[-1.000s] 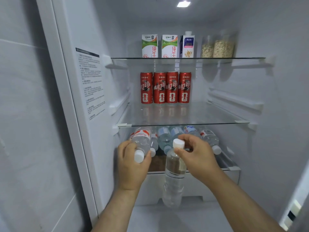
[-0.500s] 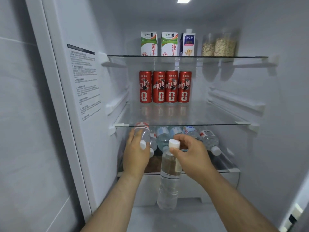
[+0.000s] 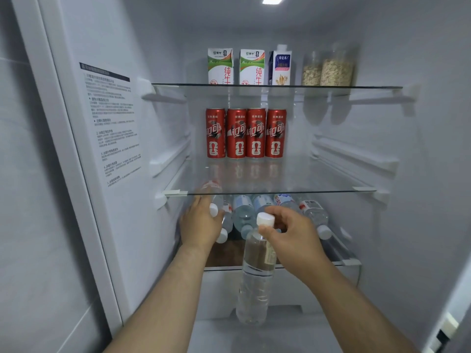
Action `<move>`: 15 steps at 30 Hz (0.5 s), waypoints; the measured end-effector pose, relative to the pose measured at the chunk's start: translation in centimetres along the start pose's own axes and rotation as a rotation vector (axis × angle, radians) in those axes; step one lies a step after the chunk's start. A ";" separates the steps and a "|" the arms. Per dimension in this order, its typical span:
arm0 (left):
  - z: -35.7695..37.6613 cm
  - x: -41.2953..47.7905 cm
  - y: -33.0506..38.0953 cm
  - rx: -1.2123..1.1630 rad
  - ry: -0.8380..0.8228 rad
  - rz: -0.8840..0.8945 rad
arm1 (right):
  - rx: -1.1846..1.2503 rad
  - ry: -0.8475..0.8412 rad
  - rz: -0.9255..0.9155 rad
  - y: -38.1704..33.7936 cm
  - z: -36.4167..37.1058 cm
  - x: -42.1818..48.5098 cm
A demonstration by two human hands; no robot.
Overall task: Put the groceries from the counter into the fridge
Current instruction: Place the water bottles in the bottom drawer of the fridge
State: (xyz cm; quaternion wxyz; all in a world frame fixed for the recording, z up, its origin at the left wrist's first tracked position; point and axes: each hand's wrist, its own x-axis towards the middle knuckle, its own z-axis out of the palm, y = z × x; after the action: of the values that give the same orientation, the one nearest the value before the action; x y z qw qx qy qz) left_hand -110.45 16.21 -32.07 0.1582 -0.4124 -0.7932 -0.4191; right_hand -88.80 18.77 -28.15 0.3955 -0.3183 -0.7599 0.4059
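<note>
Both my hands are inside the open fridge at its lowest shelf. My left hand point(image 3: 201, 225) grips a clear water bottle point(image 3: 213, 197) near its white cap, the bottle lying on its side at the shelf's left end under the glass shelf point(image 3: 331, 191). My right hand point(image 3: 290, 233) pinches the neck of a second water bottle point(image 3: 254, 276), which hangs upright below it, white cap up. Several more water bottles point(image 3: 257, 207) lie side by side on that shelf, caps toward me.
Red cans point(image 3: 246, 133) stand in a row at the back of the middle shelf. Milk cartons point(image 3: 235, 67) and jars of oats point(image 3: 328, 70) stand on the top shelf. The fridge's left wall carries a printed label point(image 3: 112, 123). A white drawer front point(image 3: 293, 284) sits below the bottle shelf.
My left hand has pushed its bottle deeper into the lowest shelf, its far end now seen through the glass shelf. My right hand keeps the hanging bottle in about the same place.
</note>
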 end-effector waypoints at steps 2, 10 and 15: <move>0.0 0.0 0.0 0.006 -0.027 -0.015 | -0.009 0.005 -0.006 0.1 0.0 0.0; -1.9 -7.4 2.1 -0.313 0.050 0.006 | 0.052 0.009 0.011 -0.1 -0.3 -0.2; -2.2 -12.8 1.0 -0.470 -0.266 0.005 | 0.226 0.079 0.065 -0.6 -1.2 -0.5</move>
State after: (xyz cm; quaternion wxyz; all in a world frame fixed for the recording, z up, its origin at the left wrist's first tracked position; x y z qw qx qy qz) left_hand -102.05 8.09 -37.84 -0.0463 -0.4913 -0.6870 -0.5335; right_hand -87.67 18.54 -27.41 0.4449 -0.3120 -0.6825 0.4888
